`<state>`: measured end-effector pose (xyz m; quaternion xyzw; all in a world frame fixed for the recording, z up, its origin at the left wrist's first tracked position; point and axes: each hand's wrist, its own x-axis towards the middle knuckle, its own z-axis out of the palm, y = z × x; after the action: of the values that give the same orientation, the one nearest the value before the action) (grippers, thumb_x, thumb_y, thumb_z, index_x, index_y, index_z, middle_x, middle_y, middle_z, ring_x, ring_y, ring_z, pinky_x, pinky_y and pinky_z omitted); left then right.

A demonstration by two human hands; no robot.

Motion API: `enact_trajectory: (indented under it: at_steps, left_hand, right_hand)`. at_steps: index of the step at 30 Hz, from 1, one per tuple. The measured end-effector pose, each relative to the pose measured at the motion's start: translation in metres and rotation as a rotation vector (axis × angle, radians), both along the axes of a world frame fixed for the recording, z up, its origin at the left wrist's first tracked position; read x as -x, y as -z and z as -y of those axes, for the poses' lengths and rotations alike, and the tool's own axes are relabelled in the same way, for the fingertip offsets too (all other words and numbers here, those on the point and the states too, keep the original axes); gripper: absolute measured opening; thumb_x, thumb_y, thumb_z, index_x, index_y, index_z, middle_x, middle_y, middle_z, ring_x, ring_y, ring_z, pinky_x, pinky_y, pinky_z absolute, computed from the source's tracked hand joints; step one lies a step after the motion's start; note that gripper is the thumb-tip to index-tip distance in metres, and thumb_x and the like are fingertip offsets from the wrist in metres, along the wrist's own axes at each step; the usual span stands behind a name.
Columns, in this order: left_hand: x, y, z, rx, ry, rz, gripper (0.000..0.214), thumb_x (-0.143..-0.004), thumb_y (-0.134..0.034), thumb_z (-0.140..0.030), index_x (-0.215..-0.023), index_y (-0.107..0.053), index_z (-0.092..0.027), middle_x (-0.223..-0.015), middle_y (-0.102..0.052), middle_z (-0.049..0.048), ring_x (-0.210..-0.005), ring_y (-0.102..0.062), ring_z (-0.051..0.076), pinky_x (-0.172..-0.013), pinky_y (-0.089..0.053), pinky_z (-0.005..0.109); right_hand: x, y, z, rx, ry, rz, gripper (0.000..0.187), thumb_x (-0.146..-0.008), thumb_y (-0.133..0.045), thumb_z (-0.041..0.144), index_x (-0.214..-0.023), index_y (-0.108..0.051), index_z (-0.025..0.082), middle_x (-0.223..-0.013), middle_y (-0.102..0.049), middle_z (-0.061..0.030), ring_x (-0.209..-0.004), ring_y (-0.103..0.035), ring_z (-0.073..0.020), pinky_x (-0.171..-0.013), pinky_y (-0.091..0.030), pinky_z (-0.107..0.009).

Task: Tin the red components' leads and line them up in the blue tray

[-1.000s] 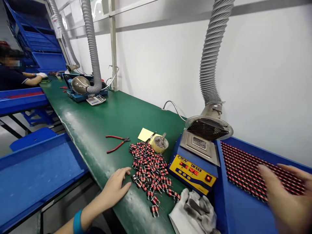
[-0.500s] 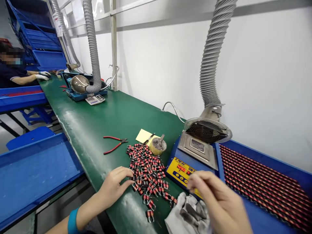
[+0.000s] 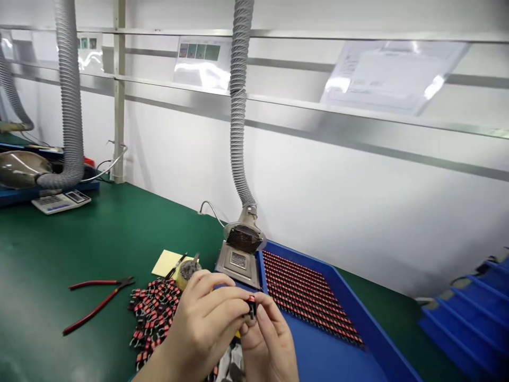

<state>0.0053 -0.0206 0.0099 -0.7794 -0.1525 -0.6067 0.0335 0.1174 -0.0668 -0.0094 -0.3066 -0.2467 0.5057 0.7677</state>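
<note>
My left hand and my right hand meet at the bottom centre, both pinching one small red-and-black coil part between their fingertips. They hover in front of the solder pot, hiding its front panel. Just left of my hands lies a pile of the same red-and-black parts on the green bench. To the right, a blue tray holds neat rows of these parts.
Red-handled cutters lie left of the pile. A small flux cup and a yellow note sit behind it. A fume hose hangs over the pot. A scale stands far left; blue trays stack at right.
The view swung right and up. My right hand came from the blue tray to the centre, my left hand rose off the bench, and both closed on one coil part.
</note>
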Motion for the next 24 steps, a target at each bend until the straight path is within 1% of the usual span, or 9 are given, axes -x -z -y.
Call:
enact_trajectory:
  at_steps: [4,7,12,14,16,18,20,22,24]
  left_hand:
    - [-0.006,0.002,-0.003,-0.007,0.017,-0.001,0.013,-0.090,-0.055,-0.008,-0.086,-0.064,-0.016,-0.089,-0.078,0.0031,-0.079,-0.064,0.015,-0.075,-0.047,0.028]
    - [-0.007,0.005,-0.007,0.011,0.037,-0.015,0.014,-0.092,-0.054,-0.009,-0.086,-0.064,-0.016,-0.089,-0.078,0.0034,-0.077,-0.064,0.014,-0.074,-0.047,0.028]
    - [-0.005,0.012,-0.014,0.017,0.028,-0.051,0.015,-0.092,-0.052,-0.007,-0.087,-0.063,-0.015,-0.091,-0.078,0.0051,-0.075,-0.064,0.015,-0.070,-0.046,0.030]
    - [-0.004,0.015,-0.015,0.060,0.083,-0.046,0.013,-0.090,-0.055,-0.007,-0.089,-0.063,-0.016,-0.092,-0.078,0.0046,-0.077,-0.065,0.016,-0.073,-0.047,0.030]
    - [-0.002,0.018,-0.015,0.194,0.194,-0.030,0.012,-0.087,-0.063,-0.010,-0.095,-0.062,-0.019,-0.094,-0.077,0.0028,-0.082,-0.067,0.015,-0.077,-0.050,0.028]
    - [0.000,0.019,-0.015,0.412,0.279,0.014,0.029,-0.081,-0.071,-0.013,-0.107,-0.061,-0.022,-0.096,-0.076,0.0009,-0.087,-0.068,0.015,-0.081,-0.052,0.027]
    - [0.002,0.018,-0.016,0.659,0.324,0.049,0.040,-0.081,-0.071,-0.016,-0.119,-0.061,-0.025,-0.100,-0.075,0.0007,-0.094,-0.068,0.016,-0.085,-0.053,0.027]
    - [0.004,0.016,-0.018,0.851,0.405,0.031,0.032,-0.086,-0.066,-0.019,-0.116,-0.067,-0.028,-0.104,-0.075,0.0011,-0.099,-0.068,0.017,-0.089,-0.052,0.028]
    - [0.005,0.013,-0.021,0.952,0.516,0.000,0.020,-0.088,-0.063,-0.020,-0.102,-0.076,-0.028,-0.103,-0.076,0.0019,-0.099,-0.067,0.018,-0.089,-0.052,0.029]
  right_hand:
    - [-0.005,0.007,-0.003,-0.006,0.158,0.095,0.026,-0.060,-0.091,0.038,-0.078,-0.077,0.024,-0.082,-0.074,-0.0001,-0.075,-0.068,-0.0111,-0.066,-0.054,-0.015]
    - [-0.010,0.021,-0.009,-0.014,0.250,0.213,0.024,-0.066,-0.087,0.041,-0.082,-0.079,0.024,-0.088,-0.074,-0.0017,-0.080,-0.069,-0.0131,-0.070,-0.055,-0.017]
    - [-0.024,0.040,-0.017,-0.022,0.247,0.343,0.021,-0.068,-0.085,0.036,-0.084,-0.080,0.023,-0.090,-0.076,-0.0066,-0.085,-0.071,-0.0196,-0.076,-0.059,-0.026]
    - [-0.028,0.043,-0.018,-0.023,0.237,0.343,0.019,-0.069,-0.085,0.034,-0.085,-0.080,0.024,-0.091,-0.077,-0.0070,-0.085,-0.071,-0.0200,-0.076,-0.059,-0.027]
    - [-0.029,0.044,-0.017,-0.007,0.205,0.311,0.018,-0.070,-0.084,0.033,-0.085,-0.080,0.024,-0.090,-0.077,-0.0067,-0.084,-0.072,-0.0193,-0.076,-0.059,-0.026]
    - [-0.028,0.044,-0.016,0.008,0.182,0.278,0.017,-0.071,-0.084,0.032,-0.087,-0.080,0.025,-0.089,-0.078,-0.0065,-0.083,-0.073,-0.0191,-0.075,-0.059,-0.025]
    - [-0.024,0.042,-0.016,0.011,0.173,0.268,0.017,-0.070,-0.085,0.032,-0.085,-0.080,0.025,-0.086,-0.078,-0.0065,-0.082,-0.073,-0.0196,-0.074,-0.059,-0.026]
    - [-0.020,0.039,-0.015,0.012,0.181,0.266,0.017,-0.068,-0.086,0.033,-0.083,-0.080,0.025,-0.085,-0.078,-0.0053,-0.080,-0.072,-0.0188,-0.074,-0.058,-0.026]
    - [-0.014,0.034,-0.015,0.019,0.170,0.256,0.018,-0.066,-0.087,0.034,-0.081,-0.080,0.027,-0.082,-0.076,-0.0026,-0.079,-0.070,-0.0163,-0.075,-0.057,-0.023]
